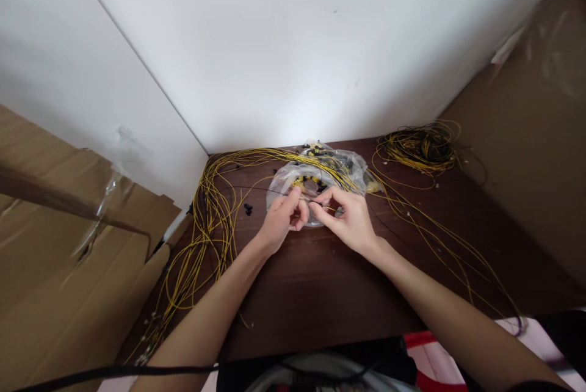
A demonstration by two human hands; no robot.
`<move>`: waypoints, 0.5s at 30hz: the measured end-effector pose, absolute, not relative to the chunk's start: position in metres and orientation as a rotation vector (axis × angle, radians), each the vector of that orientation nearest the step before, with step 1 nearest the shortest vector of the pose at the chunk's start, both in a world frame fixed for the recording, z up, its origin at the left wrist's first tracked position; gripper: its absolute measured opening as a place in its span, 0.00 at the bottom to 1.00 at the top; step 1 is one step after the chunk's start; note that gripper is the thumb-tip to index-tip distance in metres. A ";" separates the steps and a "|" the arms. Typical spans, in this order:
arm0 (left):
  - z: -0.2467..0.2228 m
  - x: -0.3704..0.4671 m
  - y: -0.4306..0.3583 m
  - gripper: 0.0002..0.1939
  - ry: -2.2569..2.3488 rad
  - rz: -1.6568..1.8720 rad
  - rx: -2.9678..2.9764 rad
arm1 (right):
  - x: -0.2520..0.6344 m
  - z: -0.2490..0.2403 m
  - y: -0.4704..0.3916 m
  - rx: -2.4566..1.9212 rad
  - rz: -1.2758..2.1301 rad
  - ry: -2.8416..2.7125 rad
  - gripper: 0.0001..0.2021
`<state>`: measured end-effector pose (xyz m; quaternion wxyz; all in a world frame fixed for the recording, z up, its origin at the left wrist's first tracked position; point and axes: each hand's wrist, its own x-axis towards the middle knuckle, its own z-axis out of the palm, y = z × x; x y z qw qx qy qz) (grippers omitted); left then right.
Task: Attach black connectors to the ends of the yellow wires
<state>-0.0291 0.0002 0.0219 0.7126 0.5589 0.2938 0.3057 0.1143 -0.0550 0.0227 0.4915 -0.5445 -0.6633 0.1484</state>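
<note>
My left hand (280,221) is closed in a pinch on a thin black wire (251,188), which trails off to the left. Just beside it, my right hand (350,220) pinches a small dark piece at the wires between thumb and forefinger; its exact kind is too small to make out. A short bit of yellow wire shows under the right fingers. Behind and below both hands lies a clear plastic bag (276,187) with small yellow and black parts (300,182) in it. Small black pieces (248,209) rest on the brown table left of my hands.
Long yellow wires (213,221) spread over the table's left side and across the back. A coiled yellow and black bundle (423,146) sits at the back right. Another clear bag (352,163) lies behind. Cardboard (68,270) flanks the left, a brown panel (526,154) the right, a white wall (284,50) the back.
</note>
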 end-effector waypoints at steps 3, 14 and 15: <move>0.035 -0.032 -0.005 0.36 0.415 0.419 0.987 | 0.117 0.023 -0.053 -1.382 0.319 -1.531 0.07; 0.048 -0.036 -0.033 0.47 -0.238 -0.029 0.427 | 0.111 0.036 -0.057 -1.027 1.135 -1.188 0.09; 0.047 -0.035 -0.035 0.47 -0.255 -0.052 0.420 | 0.109 0.038 -0.058 -0.987 1.215 -1.167 0.09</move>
